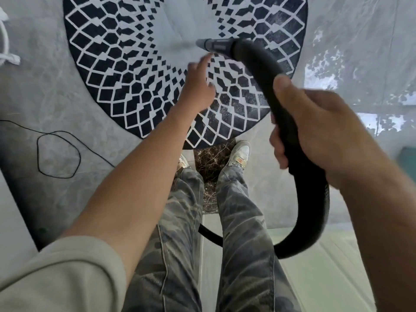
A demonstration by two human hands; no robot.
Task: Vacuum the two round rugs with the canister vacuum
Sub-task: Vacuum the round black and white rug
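Note:
A round rug with a dark blue and white diamond pattern lies on the floor in front of my feet. My right hand grips the black vacuum hose, which curves up to a grey end piece held above the rug's middle. My left hand reaches forward with fingers stretched out, its fingertips just below the grey end and apart from it. The hose loops down behind my right leg. The canister is out of view, and only this one rug shows.
A thin black cord loops on the grey floor at the left. White rope-like fabric lies at the far left edge. My two shoes stand at the rug's near edge beside a dark marbled tile. Bright patches mark the floor at right.

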